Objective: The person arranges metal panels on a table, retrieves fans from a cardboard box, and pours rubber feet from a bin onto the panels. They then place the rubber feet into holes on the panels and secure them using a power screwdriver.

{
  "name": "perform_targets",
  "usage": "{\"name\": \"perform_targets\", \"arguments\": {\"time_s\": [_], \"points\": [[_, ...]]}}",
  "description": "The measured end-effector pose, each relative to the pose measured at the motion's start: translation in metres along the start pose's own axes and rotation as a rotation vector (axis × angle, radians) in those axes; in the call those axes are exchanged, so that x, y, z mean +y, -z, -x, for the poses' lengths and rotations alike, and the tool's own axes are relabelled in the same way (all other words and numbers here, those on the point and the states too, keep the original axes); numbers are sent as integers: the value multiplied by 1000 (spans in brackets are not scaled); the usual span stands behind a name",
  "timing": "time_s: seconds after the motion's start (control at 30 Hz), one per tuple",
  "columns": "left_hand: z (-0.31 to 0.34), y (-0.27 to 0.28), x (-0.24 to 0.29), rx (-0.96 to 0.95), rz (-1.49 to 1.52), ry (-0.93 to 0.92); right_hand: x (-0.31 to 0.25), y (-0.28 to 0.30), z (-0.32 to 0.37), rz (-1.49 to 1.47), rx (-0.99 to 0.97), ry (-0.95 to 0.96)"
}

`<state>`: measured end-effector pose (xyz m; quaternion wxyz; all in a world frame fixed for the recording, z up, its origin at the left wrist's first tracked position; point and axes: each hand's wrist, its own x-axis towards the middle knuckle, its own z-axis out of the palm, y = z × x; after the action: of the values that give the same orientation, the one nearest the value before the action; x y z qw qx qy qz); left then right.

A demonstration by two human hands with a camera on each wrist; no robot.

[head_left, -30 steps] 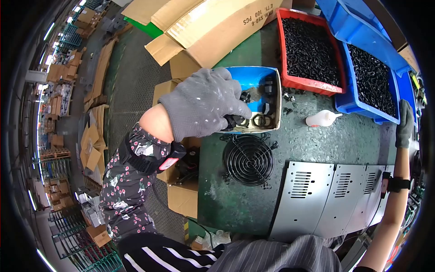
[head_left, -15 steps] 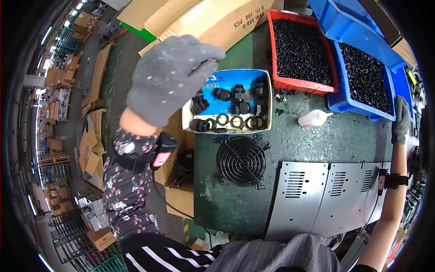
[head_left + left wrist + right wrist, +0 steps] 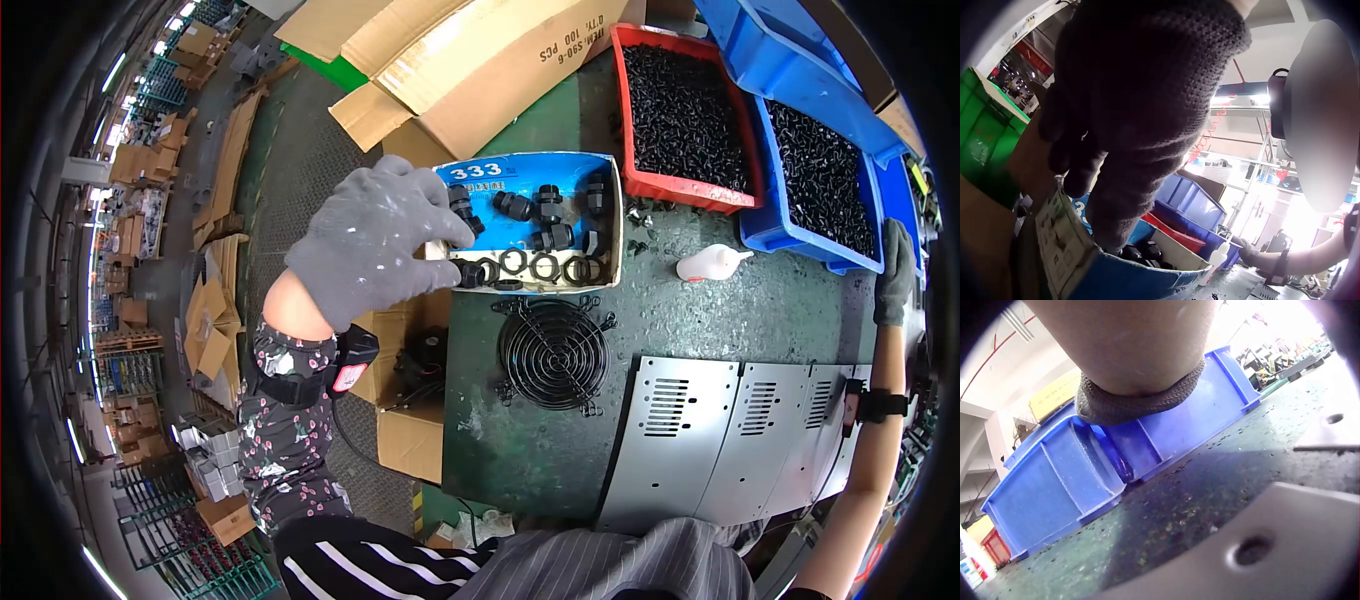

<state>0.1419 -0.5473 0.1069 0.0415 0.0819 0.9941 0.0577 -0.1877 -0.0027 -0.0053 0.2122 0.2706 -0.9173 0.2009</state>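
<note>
In the head view my gloved left hand hovers at the left end of a small open box, thumb and fingers apart. Black threaded fittings and black rings lie inside; the nearest fittings are partly behind the fingertips. The left wrist view has the left hand over the rim of the box, hiding part of its inside. My gloved right hand rests by the right edge of a blue bin, fingers extended; only its cuff shows clearly in the right wrist view.
A red bin of small black parts stands beside the blue bin. Near the box are a white squeeze bottle and a round black wire guard. Slotted metal panels lie at the front right; a large carton sits behind.
The left hand left the inside of the box, rose to its upper left, then came down to its left end. The right hand stays at the blue bin.
</note>
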Motion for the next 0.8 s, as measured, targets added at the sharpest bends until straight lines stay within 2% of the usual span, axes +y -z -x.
{"name": "perform_targets", "arguments": {"time_s": [0.07,0.13,0.27,0.33,0.37,0.43,0.47,0.53,0.63,0.77,0.8], "points": [[-3,-3,2,-45,-19,-9,-4,0,0,-20,0,-31],[-3,-10,1,-4,-54,-80,4,-1,0,-12,-1,-21],[-8,-13,2,52,-103,-63,3,-1,1,-15,5,-6],[-10,-15,1,188,-228,39,7,-1,1,-3,5,0],[-10,-15,-1,187,-228,40,9,-2,1,10,6,6],[-7,-13,-5,315,-167,106,11,-2,1,15,4,4],[-7,-12,-4,315,-167,107,11,-1,1,21,3,2],[-4,-7,0,113,-89,93,11,-3,1,26,17,2],[1,-20,-1,171,-105,-5,9,-2,1,36,28,15],[-7,-19,-3,143,-94,8,6,-2,1,22,27,-1],[-9,-20,-3,173,-170,49,5,-1,1,23,25,1]]}}
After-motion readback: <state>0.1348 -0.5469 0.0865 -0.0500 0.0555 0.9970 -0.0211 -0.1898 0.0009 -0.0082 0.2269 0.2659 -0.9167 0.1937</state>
